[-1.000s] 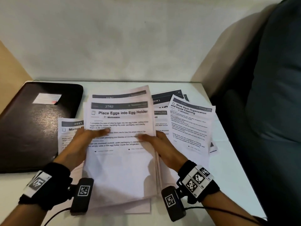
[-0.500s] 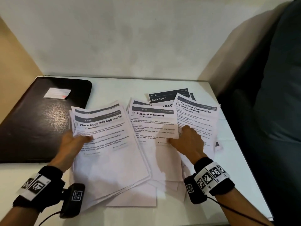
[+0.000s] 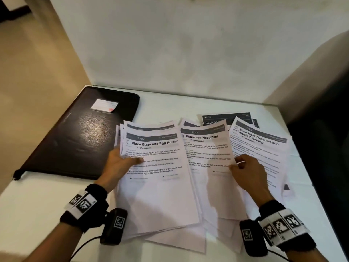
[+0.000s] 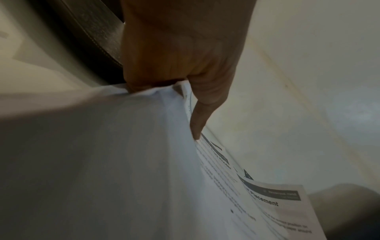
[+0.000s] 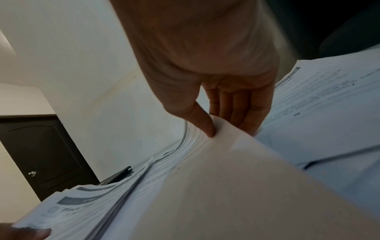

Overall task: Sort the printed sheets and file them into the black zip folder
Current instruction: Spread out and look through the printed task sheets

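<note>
Printed sheets lie fanned on the white table. My left hand grips the left edge of a stack topped by "Place Eggs into Egg Holder", thumb on top and fingers underneath; in the left wrist view the left hand pinches the paper. My right hand pinches the right edge of the "Placemat Placement" sheet; the right wrist view shows the thumb on top of that sheet. The black zip folder lies closed at the left.
A "Shoe Rack Organization" sheet and a dark "Bedroom" sheet lie at the right, near the table's right edge. A wall stands behind the table. A dark padded seat is at the right.
The left hand has carried the egg-holder stack leftward off the pile, uncovering the placemat sheet. The right hand moved right and now pinches that sheet's edge.
</note>
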